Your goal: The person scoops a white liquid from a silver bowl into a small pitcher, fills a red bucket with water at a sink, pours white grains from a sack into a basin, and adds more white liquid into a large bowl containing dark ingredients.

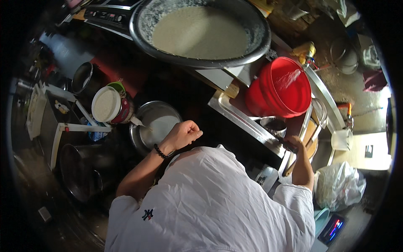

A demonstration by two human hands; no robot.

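Observation:
My left hand [186, 135], with a dark beaded bracelet at the wrist, is loosely curled with nothing visible in it. It is nearest a wide steel basin [157, 124] that stands low in front of me. At the right, my right hand [294, 143] grips the dark handle of a small metal pot [273, 125] in the sink. Just beyond the pot, a red plastic bucket [264, 91] stands tilted in the sink, with water running into it. A large dark-rimmed bowl [201, 34] of pale batter-like liquid sits farther forward.
A tub of whitish grains [107, 104] is left of the basin, near a dark pot [83, 78] and a low metal-framed stand [85, 127]. The steel sink edge [248, 129] runs along the right. Beyond it are a strainer [319, 110], a filled plastic bag [338, 186] and a lit display [333, 229].

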